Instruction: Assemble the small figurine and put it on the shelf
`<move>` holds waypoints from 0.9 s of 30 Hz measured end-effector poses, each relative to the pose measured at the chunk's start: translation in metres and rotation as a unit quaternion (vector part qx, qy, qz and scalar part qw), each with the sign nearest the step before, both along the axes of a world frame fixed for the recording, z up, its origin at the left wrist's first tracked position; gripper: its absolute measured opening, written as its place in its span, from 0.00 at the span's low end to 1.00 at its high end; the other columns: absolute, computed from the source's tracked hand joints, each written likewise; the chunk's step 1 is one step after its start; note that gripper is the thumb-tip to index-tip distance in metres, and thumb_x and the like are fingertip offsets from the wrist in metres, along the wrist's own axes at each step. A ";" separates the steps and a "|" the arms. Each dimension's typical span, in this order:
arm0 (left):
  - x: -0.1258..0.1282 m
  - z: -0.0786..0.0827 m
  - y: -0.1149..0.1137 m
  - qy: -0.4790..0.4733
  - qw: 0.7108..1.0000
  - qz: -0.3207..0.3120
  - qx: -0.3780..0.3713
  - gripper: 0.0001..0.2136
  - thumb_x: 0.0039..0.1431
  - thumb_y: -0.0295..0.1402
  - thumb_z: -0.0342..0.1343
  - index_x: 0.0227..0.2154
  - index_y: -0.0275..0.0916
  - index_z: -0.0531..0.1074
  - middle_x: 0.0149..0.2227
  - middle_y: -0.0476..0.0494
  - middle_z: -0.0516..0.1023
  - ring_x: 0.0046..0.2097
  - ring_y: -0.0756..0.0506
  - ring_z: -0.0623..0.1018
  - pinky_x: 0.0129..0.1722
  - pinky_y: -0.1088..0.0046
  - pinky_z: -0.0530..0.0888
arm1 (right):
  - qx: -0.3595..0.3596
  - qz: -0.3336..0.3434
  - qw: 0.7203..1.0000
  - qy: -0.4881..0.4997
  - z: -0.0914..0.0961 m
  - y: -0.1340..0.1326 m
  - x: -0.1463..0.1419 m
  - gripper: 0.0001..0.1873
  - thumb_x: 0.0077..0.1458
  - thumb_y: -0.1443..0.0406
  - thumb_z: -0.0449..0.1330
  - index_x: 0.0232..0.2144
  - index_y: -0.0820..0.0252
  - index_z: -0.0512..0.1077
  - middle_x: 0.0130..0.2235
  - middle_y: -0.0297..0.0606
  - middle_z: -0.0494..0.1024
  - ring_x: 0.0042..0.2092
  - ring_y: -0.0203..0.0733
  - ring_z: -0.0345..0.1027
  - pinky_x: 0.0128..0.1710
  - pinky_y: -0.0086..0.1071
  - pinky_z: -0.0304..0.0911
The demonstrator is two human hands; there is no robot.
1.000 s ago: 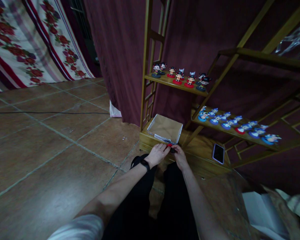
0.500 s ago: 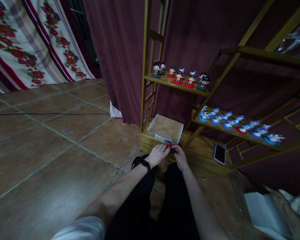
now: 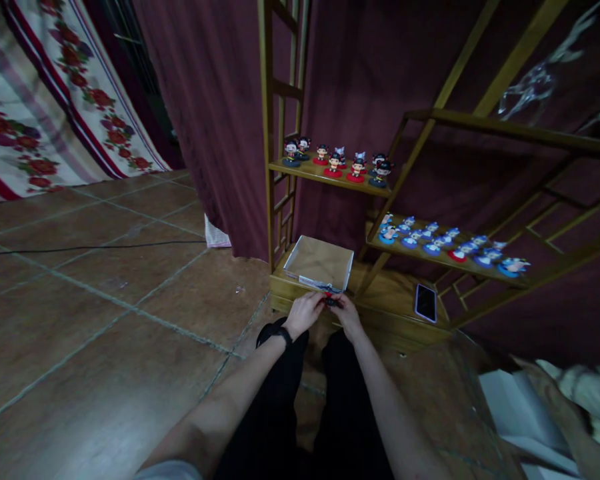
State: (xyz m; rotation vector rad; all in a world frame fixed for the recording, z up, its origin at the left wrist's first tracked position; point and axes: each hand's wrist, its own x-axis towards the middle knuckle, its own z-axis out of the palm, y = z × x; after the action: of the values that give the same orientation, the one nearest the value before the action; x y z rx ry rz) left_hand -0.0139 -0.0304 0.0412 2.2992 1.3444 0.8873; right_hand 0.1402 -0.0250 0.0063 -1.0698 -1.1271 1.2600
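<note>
Before wooden shelving point(image 3: 395, 288) on tiles point(image 3: 175, 367), left hand point(image 3: 304, 313) and right hand point(image 3: 348, 316) pinch a red-black piece point(image 3: 329, 299).

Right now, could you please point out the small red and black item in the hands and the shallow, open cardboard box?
Small red and black item point(image 3: 329, 295), head view: its red part.
Cardboard box point(image 3: 321, 263), head view: inner bottom.

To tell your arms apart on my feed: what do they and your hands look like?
The left hand and right hand are ungloved. The left arm wears a dark band, perhaps a watch, at the wrist; a pale sleeve shows higher up. The right arm shows no band or sleeve.
</note>
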 end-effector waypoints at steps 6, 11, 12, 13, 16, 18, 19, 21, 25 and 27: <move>0.002 -0.018 0.018 -0.160 0.975 0.019 -0.155 0.08 0.50 0.32 0.52 0.33 0.37 0.72 0.26 0.50 0.73 0.29 0.51 0.72 0.31 0.76 0.68 | -0.035 0.009 0.999 0.007 -0.005 0.003 -0.005 0.11 0.37 0.61 0.63 0.27 0.55 0.67 0.28 0.30 0.73 0.30 0.37 0.66 0.30 0.31 0.61; 0.003 -0.030 0.027 -0.241 0.946 0.015 -0.218 0.07 0.46 0.33 0.55 0.29 0.35 0.71 0.22 0.50 0.72 0.25 0.52 0.70 0.27 0.77 0.67 | -0.043 -0.009 0.999 -0.022 -0.011 0.007 -0.007 0.12 0.37 0.59 0.63 0.25 0.55 0.66 0.25 0.29 0.71 0.25 0.34 0.64 0.24 0.28 0.60; 0.004 -0.032 0.028 -0.244 0.945 0.013 -0.219 0.08 0.46 0.33 0.55 0.29 0.35 0.71 0.22 0.50 0.72 0.24 0.52 0.70 0.26 0.77 0.66 | -0.043 -0.010 0.999 -0.024 -0.012 0.008 -0.007 0.12 0.37 0.59 0.62 0.25 0.56 0.66 0.25 0.29 0.71 0.25 0.34 0.63 0.23 0.28 0.60; 0.004 -0.034 0.029 -0.250 0.943 0.011 -0.221 0.08 0.46 0.33 0.55 0.30 0.35 0.70 0.22 0.51 0.72 0.24 0.52 0.70 0.26 0.78 0.66 | -0.044 -0.010 0.999 -0.025 -0.012 0.008 -0.007 0.12 0.37 0.58 0.62 0.25 0.56 0.66 0.24 0.29 0.71 0.24 0.34 0.63 0.23 0.28 0.60; 0.004 -0.038 0.031 -0.267 0.935 0.005 -0.232 0.10 0.46 0.33 0.55 0.32 0.34 0.70 0.22 0.51 0.72 0.23 0.53 0.69 0.24 0.78 0.65 | -0.044 -0.006 0.999 -0.027 -0.012 0.008 -0.007 0.13 0.38 0.57 0.62 0.25 0.57 0.66 0.25 0.29 0.71 0.23 0.32 0.62 0.22 0.27 0.60; 0.005 -0.039 0.032 -0.276 0.930 -0.002 -0.243 0.09 0.46 0.34 0.55 0.29 0.33 0.70 0.21 0.50 0.71 0.22 0.53 0.68 0.23 0.79 0.64 | -0.044 -0.004 0.999 -0.030 -0.011 0.007 -0.007 0.14 0.38 0.56 0.61 0.26 0.58 0.66 0.25 0.29 0.71 0.23 0.31 0.62 0.22 0.27 0.60; 0.005 -0.040 0.033 -0.281 0.927 -0.006 -0.249 0.08 0.46 0.34 0.55 0.27 0.33 0.70 0.20 0.51 0.70 0.21 0.53 0.68 0.23 0.79 0.63 | -0.045 -0.002 0.998 -0.032 -0.010 0.007 -0.007 0.14 0.38 0.56 0.61 0.26 0.58 0.66 0.26 0.30 0.71 0.23 0.31 0.63 0.22 0.27 0.61; 0.005 -0.040 0.033 -0.291 0.920 -0.012 -0.262 0.08 0.46 0.34 0.55 0.25 0.33 0.70 0.19 0.51 0.69 0.21 0.53 0.67 0.22 0.79 0.63 | -0.046 0.001 0.998 -0.035 -0.009 0.006 -0.006 0.15 0.38 0.56 0.61 0.26 0.58 0.67 0.27 0.30 0.72 0.23 0.31 0.63 0.23 0.27 0.61; 0.006 -0.038 0.033 -0.315 0.905 -0.013 -0.286 0.09 0.45 0.35 0.55 0.25 0.32 0.70 0.20 0.50 0.70 0.20 0.54 0.67 0.21 0.79 0.62 | -0.045 0.010 0.998 -0.039 -0.006 0.004 -0.004 0.15 0.39 0.55 0.60 0.28 0.58 0.68 0.28 0.32 0.73 0.24 0.32 0.64 0.23 0.26 0.62; 0.006 -0.037 0.033 -0.325 0.897 -0.011 -0.298 0.10 0.45 0.36 0.56 0.26 0.32 0.70 0.21 0.50 0.70 0.20 0.54 0.66 0.20 0.80 0.61 | -0.044 0.012 0.998 -0.040 -0.005 0.003 -0.004 0.15 0.40 0.55 0.60 0.29 0.58 0.68 0.29 0.32 0.73 0.25 0.32 0.65 0.24 0.26 0.62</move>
State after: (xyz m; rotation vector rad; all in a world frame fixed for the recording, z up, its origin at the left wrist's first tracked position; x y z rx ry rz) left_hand -0.0079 0.0023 0.0045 1.3726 1.0750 0.9460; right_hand 0.1362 -0.0216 0.0010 -1.1835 -1.1564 1.3060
